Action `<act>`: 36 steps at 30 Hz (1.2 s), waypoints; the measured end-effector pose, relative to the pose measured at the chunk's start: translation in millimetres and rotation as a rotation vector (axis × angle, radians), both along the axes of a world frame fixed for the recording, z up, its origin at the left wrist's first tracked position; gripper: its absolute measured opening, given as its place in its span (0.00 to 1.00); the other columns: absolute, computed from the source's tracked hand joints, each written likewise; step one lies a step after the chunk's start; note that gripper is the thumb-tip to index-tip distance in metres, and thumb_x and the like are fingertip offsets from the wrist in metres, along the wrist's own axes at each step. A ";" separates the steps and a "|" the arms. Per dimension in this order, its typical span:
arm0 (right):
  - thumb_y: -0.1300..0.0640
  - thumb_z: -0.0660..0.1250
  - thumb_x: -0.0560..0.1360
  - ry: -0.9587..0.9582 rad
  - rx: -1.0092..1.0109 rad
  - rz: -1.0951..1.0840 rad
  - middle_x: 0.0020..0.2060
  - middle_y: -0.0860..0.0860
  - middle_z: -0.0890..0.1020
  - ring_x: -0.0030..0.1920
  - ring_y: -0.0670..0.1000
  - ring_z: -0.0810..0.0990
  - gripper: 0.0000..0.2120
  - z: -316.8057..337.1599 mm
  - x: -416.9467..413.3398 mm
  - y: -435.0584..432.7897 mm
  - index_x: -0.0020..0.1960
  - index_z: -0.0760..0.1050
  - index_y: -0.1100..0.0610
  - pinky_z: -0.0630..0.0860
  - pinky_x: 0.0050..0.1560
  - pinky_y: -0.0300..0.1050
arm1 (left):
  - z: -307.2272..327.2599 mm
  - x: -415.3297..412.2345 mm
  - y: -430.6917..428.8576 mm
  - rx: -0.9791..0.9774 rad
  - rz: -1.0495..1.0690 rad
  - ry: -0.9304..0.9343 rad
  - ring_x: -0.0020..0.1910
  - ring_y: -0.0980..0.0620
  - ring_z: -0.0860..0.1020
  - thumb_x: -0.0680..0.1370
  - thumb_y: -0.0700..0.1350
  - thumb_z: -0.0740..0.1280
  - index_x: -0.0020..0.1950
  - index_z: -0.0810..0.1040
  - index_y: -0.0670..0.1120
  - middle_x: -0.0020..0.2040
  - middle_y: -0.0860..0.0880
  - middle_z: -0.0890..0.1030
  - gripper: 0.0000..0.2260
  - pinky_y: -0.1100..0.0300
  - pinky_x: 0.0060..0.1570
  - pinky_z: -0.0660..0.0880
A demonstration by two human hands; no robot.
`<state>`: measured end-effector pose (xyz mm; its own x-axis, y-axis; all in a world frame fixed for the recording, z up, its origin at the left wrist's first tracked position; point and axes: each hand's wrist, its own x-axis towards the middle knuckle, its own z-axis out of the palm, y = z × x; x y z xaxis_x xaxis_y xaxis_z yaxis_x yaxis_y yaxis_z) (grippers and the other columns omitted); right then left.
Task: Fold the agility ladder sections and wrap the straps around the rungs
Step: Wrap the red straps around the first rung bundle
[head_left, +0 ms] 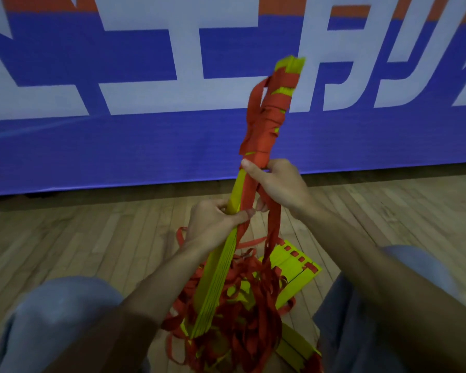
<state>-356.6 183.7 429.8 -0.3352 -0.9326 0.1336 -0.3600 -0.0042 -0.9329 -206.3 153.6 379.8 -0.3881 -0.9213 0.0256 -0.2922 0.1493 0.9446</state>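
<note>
Yellow rungs [221, 265], stacked, held slanting above the floor [92, 238] — upper half bound in red strap [264, 125]. Left hand [215, 222] clamps the bare stack; right hand [277, 184] pinches strap at the wrap's lower edge. Best practice: hold strap taut, overlap each turn downward.

Dim, flat light. Dark shadow band below the banner [145, 146]. Upper tip of the rung bundle [235, 193], in front of the banner, motion-blurred. Banner's lower edge bows: wide-angle distortion.
</note>
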 end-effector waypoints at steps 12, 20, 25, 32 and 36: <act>0.53 0.65 0.78 -0.496 -0.132 -0.024 0.34 0.65 0.76 0.22 0.55 0.70 0.13 4.9 -26.5 -7.0 0.43 0.75 0.62 0.67 0.25 0.41 | 24.0 2.4 -5.9 0.076 -0.181 0.124 0.50 0.51 0.83 0.75 0.49 0.71 0.55 0.82 0.47 0.50 0.48 0.85 0.10 0.53 0.52 0.79; 0.48 0.60 0.75 -0.729 -0.298 0.294 0.42 0.61 0.86 0.17 0.45 0.66 0.19 13.5 -27.7 9.4 0.49 0.77 0.64 0.71 0.28 0.40 | 29.4 5.3 6.7 0.349 -0.536 0.297 0.49 0.51 0.81 0.75 0.48 0.65 0.60 0.79 0.43 0.51 0.46 0.83 0.17 0.59 0.50 0.78; 0.47 0.57 0.75 -0.741 -0.312 0.364 0.40 0.57 0.86 0.18 0.44 0.63 0.20 15.3 -25.2 14.8 0.48 0.76 0.64 0.68 0.27 0.39 | 21.3 2.3 9.5 0.384 -0.628 0.328 0.54 0.49 0.81 0.72 0.46 0.73 0.64 0.75 0.44 0.57 0.43 0.81 0.21 0.56 0.51 0.78; 0.50 0.58 0.78 -0.610 -0.311 0.408 0.41 0.56 0.86 0.19 0.43 0.68 0.19 19.9 -31.2 10.7 0.54 0.76 0.66 0.69 0.26 0.37 | 27.0 1.4 17.1 0.428 -0.722 0.357 0.45 0.48 0.84 0.67 0.46 0.75 0.58 0.76 0.43 0.47 0.44 0.85 0.21 0.57 0.43 0.80; 0.53 0.56 0.81 -0.439 -0.293 0.270 0.45 0.61 0.85 0.23 0.45 0.72 0.19 15.5 -35.1 3.8 0.58 0.74 0.68 0.68 0.25 0.38 | 28.0 5.3 13.2 0.244 -0.461 0.259 0.38 0.53 0.83 0.71 0.40 0.73 0.53 0.80 0.46 0.44 0.46 0.84 0.11 0.62 0.37 0.78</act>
<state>-391.7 187.4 445.3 -0.1727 -0.9379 0.3008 0.1086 -0.3217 -0.9406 -201.0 166.8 407.8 -0.7597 -0.6500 -0.0181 -0.0030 -0.0243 0.9997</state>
